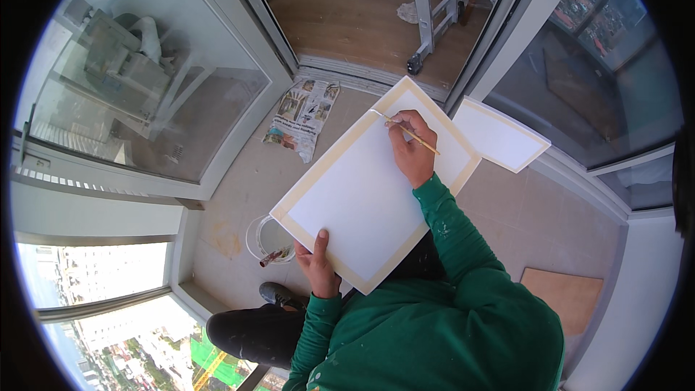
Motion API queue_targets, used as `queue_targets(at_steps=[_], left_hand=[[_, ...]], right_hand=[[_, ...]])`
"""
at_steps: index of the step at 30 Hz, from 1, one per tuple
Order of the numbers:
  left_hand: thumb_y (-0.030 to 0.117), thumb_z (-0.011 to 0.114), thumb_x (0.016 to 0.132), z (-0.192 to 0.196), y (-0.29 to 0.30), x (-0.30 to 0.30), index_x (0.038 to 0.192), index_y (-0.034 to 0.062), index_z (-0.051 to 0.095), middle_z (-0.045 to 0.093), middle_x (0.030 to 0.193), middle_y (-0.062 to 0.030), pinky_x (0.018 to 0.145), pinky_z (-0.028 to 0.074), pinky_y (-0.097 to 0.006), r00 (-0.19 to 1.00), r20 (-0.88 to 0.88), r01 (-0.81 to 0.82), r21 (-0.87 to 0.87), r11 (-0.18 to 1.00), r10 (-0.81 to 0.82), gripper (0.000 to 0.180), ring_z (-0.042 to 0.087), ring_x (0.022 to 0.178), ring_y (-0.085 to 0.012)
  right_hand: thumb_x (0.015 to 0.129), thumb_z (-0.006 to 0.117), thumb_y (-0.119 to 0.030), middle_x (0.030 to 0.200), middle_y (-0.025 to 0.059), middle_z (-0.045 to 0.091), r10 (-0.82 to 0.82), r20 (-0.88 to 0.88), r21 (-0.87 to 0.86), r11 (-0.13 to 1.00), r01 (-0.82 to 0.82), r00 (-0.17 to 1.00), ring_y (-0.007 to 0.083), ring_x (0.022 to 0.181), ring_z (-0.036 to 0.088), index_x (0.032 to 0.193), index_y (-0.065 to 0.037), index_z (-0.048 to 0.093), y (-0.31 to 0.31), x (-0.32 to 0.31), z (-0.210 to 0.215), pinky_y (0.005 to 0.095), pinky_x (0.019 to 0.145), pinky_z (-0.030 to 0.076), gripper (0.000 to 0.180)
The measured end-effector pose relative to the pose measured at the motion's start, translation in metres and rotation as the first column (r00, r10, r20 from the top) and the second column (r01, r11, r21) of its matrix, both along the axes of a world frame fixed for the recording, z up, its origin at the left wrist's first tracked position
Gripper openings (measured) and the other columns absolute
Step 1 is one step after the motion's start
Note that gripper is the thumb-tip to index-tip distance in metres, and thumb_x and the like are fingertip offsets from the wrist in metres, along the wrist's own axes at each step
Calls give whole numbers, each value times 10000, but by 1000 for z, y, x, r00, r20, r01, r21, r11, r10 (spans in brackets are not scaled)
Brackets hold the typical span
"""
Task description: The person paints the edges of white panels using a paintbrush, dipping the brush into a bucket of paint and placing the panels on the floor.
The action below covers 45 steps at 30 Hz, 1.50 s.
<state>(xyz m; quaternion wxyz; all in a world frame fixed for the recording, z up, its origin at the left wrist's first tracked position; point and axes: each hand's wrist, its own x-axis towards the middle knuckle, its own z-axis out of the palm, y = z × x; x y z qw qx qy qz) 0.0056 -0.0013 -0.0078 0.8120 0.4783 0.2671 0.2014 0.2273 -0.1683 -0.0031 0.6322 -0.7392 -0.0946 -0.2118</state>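
A white rectangular board (351,195), bordered with beige masking tape, lies tilted across my lap. My left hand (316,268) grips its lower left edge, with the thumb on top and the fingers going underneath. Between the fingertips of my right hand (414,150) is a thin paintbrush (428,147) with a yellowish handle. The brush tip is at the tape along the board's upper left edge. I cannot tell whether any paint is on the bristles.
Left of my knee, a clear round container (258,237) holds brushes (275,255). Newspaper (302,117) lies on the tiles by the door track. A second taped white board (499,135) leans at the right. Behind it is a glass door (579,80). A stepladder (427,22) stands beyond the doorway; a brown panel (563,298) lies right.
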Motion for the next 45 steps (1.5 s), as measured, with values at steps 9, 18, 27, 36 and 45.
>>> queue_targets(at_steps=[9, 18, 27, 36, 45], left_hand=[[85, 694, 964, -2, -2, 2, 1303, -2, 571, 696, 1145, -119, 857, 567, -337, 1000, -4, -21, 3, 1000, 21, 371, 693, 975, -208], [76, 685, 965, -7, -2, 2, 1333, 0, 548, 687, 1181, -130, 872, 572, -344, 1000, 6, -1, -13, 1000, 1, 401, 696, 996, -212], [83, 698, 958, -6, -3, 0, 1330, -5, 546, 683, 1181, -133, 867, 575, -345, 1000, 14, -1, -15, 1000, 2, 411, 693, 1002, -211], [100, 711, 949, -2, -4, 2, 1342, -1, 537, 679, 1188, -131, 865, 574, -345, 1000, -3, -9, -12, 1000, 9, 441, 690, 1003, -217], [89, 705, 952, -3, -4, 1, 1355, -5, 532, 680, 1200, -136, 860, 577, -345, 1000, -3, -8, -13, 1000, 8, 448, 693, 1010, -220]], right_hand=[[885, 625, 65, 948, 115, 707, 62, 16, -115, 992, -60, 998, 216, 892, 746, 1005, 3, 618, 10, -18, 5, 323, 815, 589, 136], [804, 667, 11, 809, 40, 727, 173, 67, -100, 981, -166, 983, 242, 760, 634, 895, -77, 657, 33, -50, 17, 363, 821, 489, 127], [859, 662, 56, 985, 129, 697, 95, 67, -163, 983, -83, 993, 235, 881, 741, 994, -13, 644, 14, -31, 8, 329, 780, 602, 152], [786, 695, 10, 832, 33, 711, 173, 161, -170, 975, -146, 972, 257, 757, 611, 909, -80, 653, 38, -54, 15, 380, 818, 474, 158], [832, 684, 53, 895, 81, 732, 298, 90, -227, 935, -272, 950, 226, 892, 689, 953, -42, 667, 40, -67, 27, 343, 795, 576, 155]])
